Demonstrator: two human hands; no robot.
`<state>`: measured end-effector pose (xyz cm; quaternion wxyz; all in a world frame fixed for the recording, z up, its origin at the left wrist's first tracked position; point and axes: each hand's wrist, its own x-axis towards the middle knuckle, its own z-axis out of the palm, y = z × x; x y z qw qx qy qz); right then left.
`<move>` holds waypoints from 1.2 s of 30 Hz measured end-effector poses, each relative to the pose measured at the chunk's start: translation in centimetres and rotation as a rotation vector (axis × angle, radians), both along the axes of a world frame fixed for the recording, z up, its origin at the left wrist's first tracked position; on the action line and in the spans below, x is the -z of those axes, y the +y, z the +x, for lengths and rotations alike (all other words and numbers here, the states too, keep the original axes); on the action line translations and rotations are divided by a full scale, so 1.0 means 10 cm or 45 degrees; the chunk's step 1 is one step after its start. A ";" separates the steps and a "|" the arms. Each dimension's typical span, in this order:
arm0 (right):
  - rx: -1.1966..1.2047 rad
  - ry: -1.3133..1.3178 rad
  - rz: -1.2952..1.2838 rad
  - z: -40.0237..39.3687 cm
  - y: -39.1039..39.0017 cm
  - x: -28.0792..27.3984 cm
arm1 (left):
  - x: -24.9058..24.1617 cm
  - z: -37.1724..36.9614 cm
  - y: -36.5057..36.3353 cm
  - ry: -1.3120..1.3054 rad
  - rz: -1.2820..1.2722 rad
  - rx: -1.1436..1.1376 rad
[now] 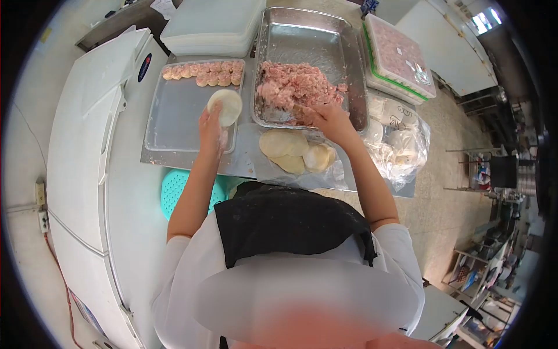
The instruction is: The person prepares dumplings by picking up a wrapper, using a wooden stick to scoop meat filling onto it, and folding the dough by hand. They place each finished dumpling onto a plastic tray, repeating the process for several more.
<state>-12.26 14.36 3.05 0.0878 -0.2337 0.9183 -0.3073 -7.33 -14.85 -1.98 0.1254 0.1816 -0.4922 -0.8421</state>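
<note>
My left hand point(211, 125) holds a round, pale dumpling wrapper point(228, 107) over the right side of a plastic tray point(168, 119). Rows of filled dumplings point(218, 74) line that tray's far end. My right hand point(332, 121) is closed at the near edge of the ground meat filling point(299, 83), inside a deep metal pan point(308, 29). Whatever its fingers grip is too small to make out. Between my forearms, stacks of round wrappers point(283, 145) lie on plastic at the table's near edge.
Stacked white lids or trays point(212, 26) stand at the back left. To the right are a lidded container of meat point(400, 52) and bagged wrapper stacks point(401, 136). A white freezer point(81, 134) borders the left; a turquoise perforated stool or basket point(174, 189) sits below the table.
</note>
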 end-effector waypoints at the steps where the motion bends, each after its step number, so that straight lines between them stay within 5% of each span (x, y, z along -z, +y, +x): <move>1: 0.102 0.101 -0.135 0.05 0.00 -0.04 | -0.03 -0.10 0.05 0.005 0.005 0.017; 2: 0.119 0.106 -0.132 0.07 -0.02 -0.06 | -0.11 -0.19 0.15 0.070 0.195 0.145; 4: 0.283 -0.153 -0.632 0.13 -0.11 -0.07 | -0.30 -0.39 0.41 0.164 0.532 0.355; 8: 0.249 0.038 -0.690 0.17 -0.28 0.08 | -0.89 -0.56 0.78 0.101 0.916 0.532; 9: 0.257 0.187 -0.475 0.19 -0.26 0.08 | -0.68 -0.69 0.72 0.092 0.915 0.560; 11: 0.272 0.342 -0.253 0.23 -0.20 -0.05 | 0.08 -1.10 0.49 0.695 1.405 1.278; 12: 0.257 0.326 0.094 0.31 -0.14 -0.24 | 0.26 -1.16 0.44 0.709 1.479 1.326; 13: 0.238 0.298 0.441 0.39 -0.10 -0.35 | 0.14 -1.10 0.50 0.696 1.481 1.340; 15: 0.232 0.403 0.268 0.45 -0.18 -0.37 | -0.41 -0.84 0.70 -0.035 0.841 0.389; 17: 0.216 0.514 0.095 0.43 -0.16 -0.40 | -0.80 -0.71 0.79 -0.063 0.801 0.412; 20: 0.158 0.279 0.510 0.36 -0.09 -0.64 | -0.79 -0.73 0.82 -0.089 0.743 0.390; 22: 0.189 0.329 0.394 0.50 -0.12 -0.96 | -0.68 -0.79 0.81 -0.101 0.712 0.361; 24: 0.111 0.385 0.361 0.34 -0.07 -0.53 | -0.58 -0.87 0.84 0.027 0.780 0.426; 28: -0.075 0.466 0.089 0.15 0.33 -0.55 | -0.57 -0.87 0.84 0.054 1.082 0.419; 31: 0.065 0.099 -0.348 0.04 0.64 -0.69 | -0.76 -0.71 0.97 0.239 0.580 0.530; 33: 0.015 -0.135 -0.373 -0.03 0.77 -0.70 | -0.79 -0.66 0.96 0.387 -0.517 0.701; 34: -0.015 -0.374 -0.385 -0.05 0.82 -0.70 | -0.85 -0.65 1.02 0.385 -0.526 0.685; 36: -0.105 -0.315 -0.390 -0.06 0.89 -0.69 | -1.06 -0.62 1.14 0.714 -1.465 0.433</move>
